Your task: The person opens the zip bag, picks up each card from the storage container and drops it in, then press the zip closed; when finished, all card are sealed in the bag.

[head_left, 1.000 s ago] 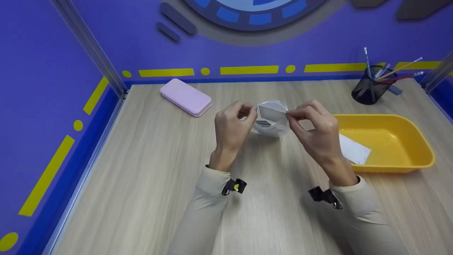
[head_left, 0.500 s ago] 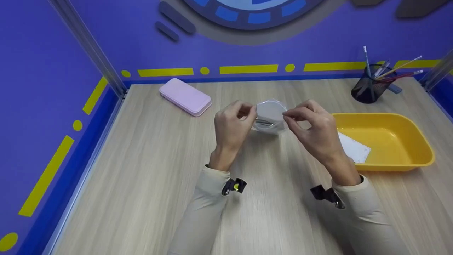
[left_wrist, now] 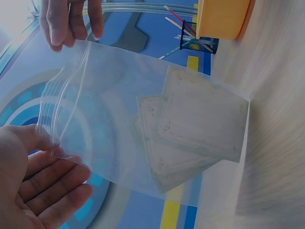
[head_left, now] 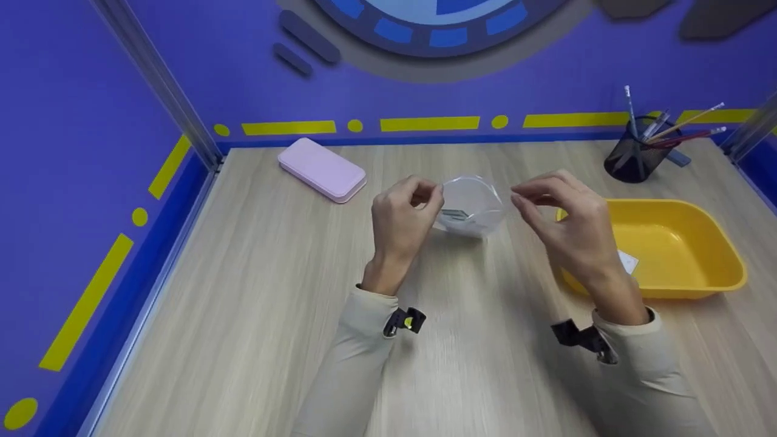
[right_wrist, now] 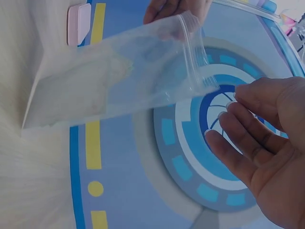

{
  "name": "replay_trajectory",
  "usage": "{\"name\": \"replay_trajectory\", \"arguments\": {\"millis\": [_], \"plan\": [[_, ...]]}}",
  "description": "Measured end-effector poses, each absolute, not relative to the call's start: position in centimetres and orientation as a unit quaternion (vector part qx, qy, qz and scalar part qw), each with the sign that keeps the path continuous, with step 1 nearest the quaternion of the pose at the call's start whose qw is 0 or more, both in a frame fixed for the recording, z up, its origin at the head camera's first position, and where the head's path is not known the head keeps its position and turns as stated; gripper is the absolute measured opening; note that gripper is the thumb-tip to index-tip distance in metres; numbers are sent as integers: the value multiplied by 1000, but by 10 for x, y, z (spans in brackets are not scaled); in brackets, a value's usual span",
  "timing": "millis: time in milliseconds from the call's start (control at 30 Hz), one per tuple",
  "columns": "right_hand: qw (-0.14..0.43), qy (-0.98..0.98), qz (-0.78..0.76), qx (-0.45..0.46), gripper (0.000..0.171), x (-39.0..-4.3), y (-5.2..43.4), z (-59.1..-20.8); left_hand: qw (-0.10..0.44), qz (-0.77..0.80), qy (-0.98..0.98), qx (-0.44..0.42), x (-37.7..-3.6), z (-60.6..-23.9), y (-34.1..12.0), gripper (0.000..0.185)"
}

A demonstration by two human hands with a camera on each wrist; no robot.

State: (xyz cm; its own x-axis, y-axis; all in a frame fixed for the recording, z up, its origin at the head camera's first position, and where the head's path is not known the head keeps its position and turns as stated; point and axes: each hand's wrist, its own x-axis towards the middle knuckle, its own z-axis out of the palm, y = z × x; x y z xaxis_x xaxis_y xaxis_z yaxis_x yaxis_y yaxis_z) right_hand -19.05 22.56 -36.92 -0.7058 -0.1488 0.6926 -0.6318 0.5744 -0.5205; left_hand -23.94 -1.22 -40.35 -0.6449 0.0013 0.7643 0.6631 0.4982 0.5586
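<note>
Pinching one corner of the clear zip bag point(head_left: 470, 206) at its mouth, your left hand point(head_left: 400, 221) holds it up above the desk point(head_left: 255, 291), so the cards point(left_wrist: 193, 131) inside settle toward the bottom. Your right hand point(head_left: 567, 227) hangs just beside the other end of the zip strip with fingers point(right_wrist: 238, 143) loosely spread, gripping nothing. Beyond that hand sits the yellow tray point(head_left: 698, 243), where a white card point(head_left: 627, 262) lies flat, near enough to reach.
</note>
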Motion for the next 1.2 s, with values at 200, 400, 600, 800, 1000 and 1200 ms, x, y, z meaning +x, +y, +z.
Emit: {"name": "replay_trajectory", "arguments": {"millis": [200, 400, 600, 800, 1000, 1200], "plan": [[306, -846, 382, 211, 18, -190, 250, -366, 368, -451, -784, -216, -240, -404, -12, 6], [282, -868, 360, 194, 18, -189, 276, -361, 371, -450, -783, -215, -242, -404, -12, 7], [254, -892, 332, 172, 17, -192, 301, -364, 370, -452, -783, -214, -242, -404, -12, 7], [218, -911, 317, 151, 15, -199, 321, -375, 371, -452, -782, -215, -242, -404, -13, 6], [150, -932, 310, 108, 18, -207, 342, -392, 374, -450, -781, -217, -242, -404, -13, 7], [88, -944, 308, 80, 26, -214, 359, -409, 372, -452, -781, -217, -242, -404, -13, 6]]}}
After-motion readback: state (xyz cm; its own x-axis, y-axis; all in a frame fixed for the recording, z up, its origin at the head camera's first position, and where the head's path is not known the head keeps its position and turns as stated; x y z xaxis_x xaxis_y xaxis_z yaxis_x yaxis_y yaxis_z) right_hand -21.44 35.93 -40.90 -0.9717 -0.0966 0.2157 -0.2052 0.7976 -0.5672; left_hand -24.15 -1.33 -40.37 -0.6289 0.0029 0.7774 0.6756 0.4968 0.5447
